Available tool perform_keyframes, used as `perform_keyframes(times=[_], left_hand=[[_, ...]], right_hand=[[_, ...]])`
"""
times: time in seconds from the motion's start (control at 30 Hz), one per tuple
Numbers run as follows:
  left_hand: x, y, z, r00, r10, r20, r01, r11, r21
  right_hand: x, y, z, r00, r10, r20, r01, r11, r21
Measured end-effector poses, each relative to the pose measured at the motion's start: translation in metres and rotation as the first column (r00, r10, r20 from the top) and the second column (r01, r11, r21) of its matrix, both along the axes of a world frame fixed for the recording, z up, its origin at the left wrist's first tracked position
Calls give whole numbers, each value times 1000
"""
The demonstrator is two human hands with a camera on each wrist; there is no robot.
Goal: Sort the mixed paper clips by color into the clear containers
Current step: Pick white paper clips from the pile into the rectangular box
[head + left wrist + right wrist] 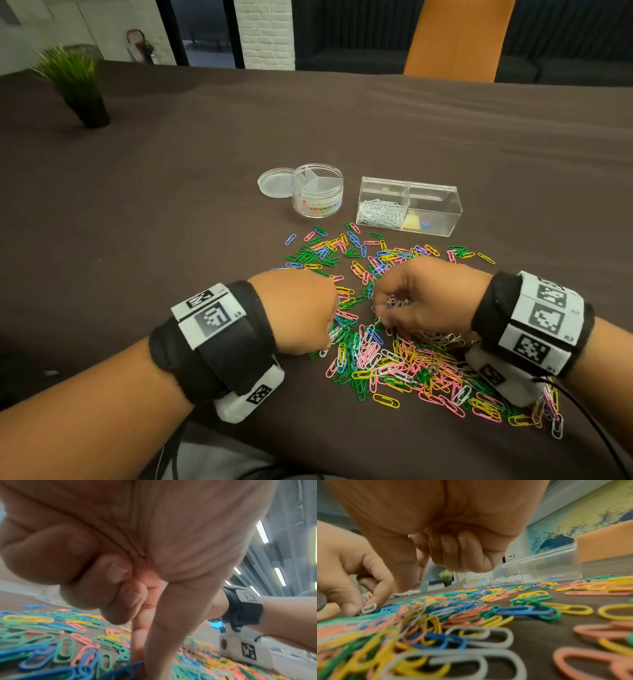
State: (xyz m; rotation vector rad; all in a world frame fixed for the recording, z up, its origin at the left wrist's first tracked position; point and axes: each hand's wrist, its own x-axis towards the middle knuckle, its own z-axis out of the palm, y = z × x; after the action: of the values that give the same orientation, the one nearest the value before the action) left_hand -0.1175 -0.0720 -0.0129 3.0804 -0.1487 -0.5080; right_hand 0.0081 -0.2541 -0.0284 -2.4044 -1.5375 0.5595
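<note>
1. My left hand (301, 313) pinched a white clip (368, 608) at the pile's near-left edge.
2. My right hand (423, 298) had its fingers curled over the mixed paper clips (394, 349); whether they held anything, I couldn't tell.
3. Best, I judged, to lift one clip clear of tangles before carrying it to the rectangular container (409, 205), where white clips sat in the left compartment.
4. Only the right wrist view showed that pinch; the head view hid it.
</note>
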Motion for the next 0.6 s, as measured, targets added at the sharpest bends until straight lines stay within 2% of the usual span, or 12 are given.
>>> perform_keyframes(times=[0.17, 0.23, 0.27, 0.3, 0.33, 0.37, 0.4, 0.43, 0.47, 0.5, 0.57, 0.6], left_hand=[[-2, 15, 7, 999, 42, 3, -41, 988, -147], [-1, 22, 12, 996, 86, -32, -92, 957, -276], [0, 26, 14, 991, 119, -58, -132, 922, -365], [2, 28, 16, 982, 170, -78, -187, 864, -468], [3, 30, 17, 963, 252, -100, -262, 772, -580], [5, 32, 16, 929, 343, -137, -339, 645, -684], [6, 33, 16, 893, 405, -197, -395, 495, -773], [8, 33, 16, 865, 423, -269, -429, 348, -834], [9, 33, 16, 848, 422, -321, -443, 230, -867], [9, 34, 15, 838, 418, -351, -446, 153, -882], [10, 36, 11, 828, 424, -368, -444, 95, -891], [9, 37, 9, 830, 417, -371, -442, 85, -893]], right_hand=[[11, -9, 15, 966, -125, -228, 154, 981, 117], [15, -15, 21, 917, -161, -366, 229, 962, 151], [17, -18, 22, 862, -181, -473, 292, 941, 172], [18, -19, 22, 770, -203, -605, 378, 909, 177], [20, -19, 22, 637, -213, -741, 474, 866, 159], [19, -19, 23, 510, -213, -833, 547, 828, 123], [19, -18, 23, 435, -211, -875, 589, 802, 99], [19, -17, 22, 413, -220, -884, 603, 793, 84], [19, -16, 20, 434, -240, -869, 600, 796, 80], [19, -14, 19, 478, -265, -837, 587, 806, 80], [17, -9, 18, 574, -290, -766, 520, 851, 67], [16, -6, 18, 597, -288, -749, 483, 874, 48]])
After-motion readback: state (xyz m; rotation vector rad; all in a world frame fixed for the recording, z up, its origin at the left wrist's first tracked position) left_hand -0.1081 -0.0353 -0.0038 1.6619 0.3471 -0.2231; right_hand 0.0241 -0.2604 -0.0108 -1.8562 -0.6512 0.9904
